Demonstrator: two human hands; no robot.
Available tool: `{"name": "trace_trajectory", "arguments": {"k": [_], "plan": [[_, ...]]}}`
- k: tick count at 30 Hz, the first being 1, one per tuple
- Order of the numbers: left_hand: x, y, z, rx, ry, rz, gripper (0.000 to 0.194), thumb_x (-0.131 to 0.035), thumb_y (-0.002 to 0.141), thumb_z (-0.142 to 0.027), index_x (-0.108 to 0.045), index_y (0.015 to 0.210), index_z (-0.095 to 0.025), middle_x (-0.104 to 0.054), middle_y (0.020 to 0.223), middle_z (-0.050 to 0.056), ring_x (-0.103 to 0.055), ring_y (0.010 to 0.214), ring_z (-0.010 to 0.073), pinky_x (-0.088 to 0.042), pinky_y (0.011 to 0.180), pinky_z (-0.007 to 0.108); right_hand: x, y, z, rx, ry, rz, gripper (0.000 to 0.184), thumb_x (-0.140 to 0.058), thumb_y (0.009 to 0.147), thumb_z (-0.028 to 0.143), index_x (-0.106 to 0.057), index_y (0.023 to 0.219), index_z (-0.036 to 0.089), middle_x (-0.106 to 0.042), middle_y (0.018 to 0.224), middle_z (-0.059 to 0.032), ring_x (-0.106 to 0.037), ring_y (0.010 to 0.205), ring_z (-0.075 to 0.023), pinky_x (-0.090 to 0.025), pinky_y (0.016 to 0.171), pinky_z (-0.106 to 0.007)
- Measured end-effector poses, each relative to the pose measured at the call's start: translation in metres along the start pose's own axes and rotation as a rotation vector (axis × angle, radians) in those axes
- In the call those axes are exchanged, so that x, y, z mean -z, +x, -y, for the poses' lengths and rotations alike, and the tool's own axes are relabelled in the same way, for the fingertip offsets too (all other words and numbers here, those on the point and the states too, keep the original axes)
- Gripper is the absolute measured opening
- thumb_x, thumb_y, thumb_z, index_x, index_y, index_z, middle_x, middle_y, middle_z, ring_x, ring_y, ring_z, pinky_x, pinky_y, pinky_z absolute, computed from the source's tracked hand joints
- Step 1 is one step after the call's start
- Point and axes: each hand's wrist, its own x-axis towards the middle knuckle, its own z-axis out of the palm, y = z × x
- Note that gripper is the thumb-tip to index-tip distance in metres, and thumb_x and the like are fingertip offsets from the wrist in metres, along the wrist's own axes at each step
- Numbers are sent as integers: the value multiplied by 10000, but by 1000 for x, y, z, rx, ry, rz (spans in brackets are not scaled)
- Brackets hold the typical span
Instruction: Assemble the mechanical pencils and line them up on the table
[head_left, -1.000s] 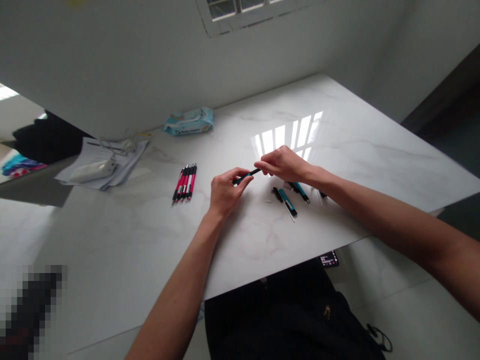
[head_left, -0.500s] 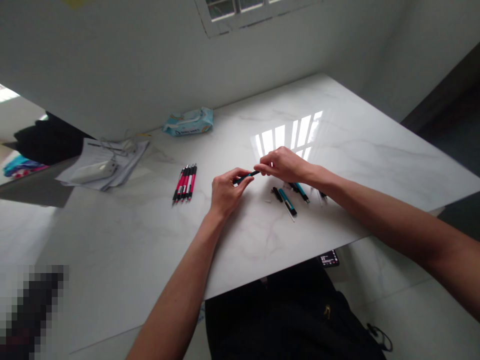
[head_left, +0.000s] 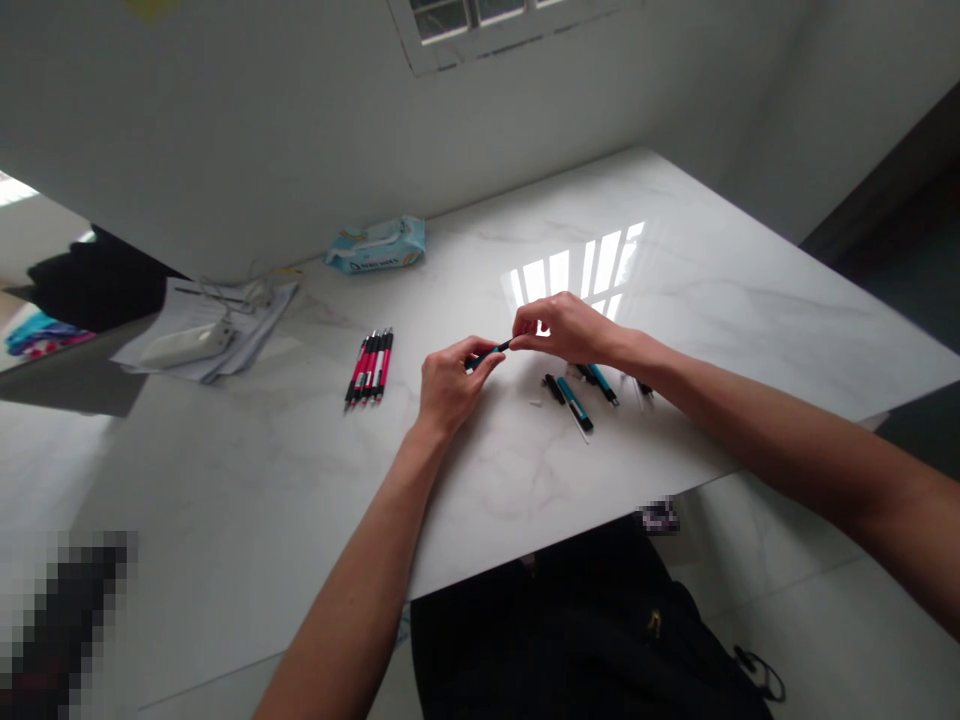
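My left hand (head_left: 450,385) grips a slim blue and black pen (head_left: 489,355) by its barrel, tilted up to the right above the table. At the pen's black right end, the thumb and finger of my right hand (head_left: 566,328) are pinched. Below that hand lie a blue barrel (head_left: 574,402), a short black pen part (head_left: 554,388) and a thin white rod (head_left: 580,430). A second blue and black piece (head_left: 603,384) is partly covered by my right hand and forearm. A tiny white piece (head_left: 535,403) rests between my hands.
Several pink and black pens (head_left: 369,368) lie in a row to the left on the marble-patterned table (head_left: 495,500). A blue wipes pack (head_left: 379,246) is near the wall. Papers (head_left: 176,295) with a white device (head_left: 187,345) and cable sit at far left.
My right hand's fingers have shifted and now curl more, with a gap showing between them. My left hand and the pen have barely moved.
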Motion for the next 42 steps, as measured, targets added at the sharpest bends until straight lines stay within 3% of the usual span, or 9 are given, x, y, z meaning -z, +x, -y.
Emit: {"name": "trace_trajectory", "arguments": {"k": [8, 11, 15, 19, 25, 32, 42], "plan": [[-1, 0, 1, -31, -2, -27, 315, -712, 980, -534, -836, 980, -245, -862, 986, 40, -755, 821, 207, -567, 848, 318, 0, -1, 4, -44, -31, 12, 396, -645, 1057, 461, -800, 836, 171, -740, 736, -41, -576, 631, -135, -401, 678, -322], [-1, 0, -1, -21, -51, -77, 334, -703, 983, -551, -824, 999, -240, -854, 995, 38, -749, 821, 195, -578, 854, 309, -4, -1, 3, -57, 30, -29, 458, -590, 1082, 483, -779, 808, 169, -746, 723, -40, -606, 641, -138, -426, 695, -313], [-2, 3, 1, 10, -189, -130, 359, -715, 967, -565, -807, 1069, -233, -833, 1045, 58, -746, 885, 197, -573, 819, 298, -8, -2, 1, -48, 73, -78, 421, -613, 1073, 482, -780, 838, 176, -768, 760, -41, -623, 662, -143, -446, 724, -315], [-5, 5, 4, 35, -323, -155, 401, -711, 961, -582, -777, 1145, -232, -803, 1104, 77, -733, 933, 203, -563, 795, 294, -10, -1, -1, -41, 100, -36, 375, -637, 1058, 463, -787, 860, 182, -787, 794, -43, -622, 680, -145, -453, 743, -317], [-7, 3, 1, -25, -403, -132, 387, -694, 964, -543, -751, 1190, -234, -774, 1192, 88, -714, 1028, 228, -569, 858, 325, -8, 0, -6, -25, 123, -29, 368, -646, 1051, 466, -802, 881, 179, -793, 804, -43, -631, 689, -148, -462, 753, -317], [-8, 2, 7, -66, -352, -104, 434, -655, 968, -563, -715, 1287, -275, -691, 1408, 100, -667, 1225, 289, -576, 974, 403, -6, 0, -4, -43, 127, -1, 371, -650, 1054, 469, -811, 893, 177, -789, 803, -44, -650, 709, -151, -462, 766, -322], [-2, 3, 5, -85, -183, -110, 352, -667, 959, -436, -724, 1262, -266, -731, 1361, 81, -670, 1215, 269, -561, 982, 400, -6, -1, 3, -63, 85, 22, 351, -654, 1041, 446, -805, 873, 177, -768, 765, -38, -609, 658, -144, -443, 718, -321]]}}
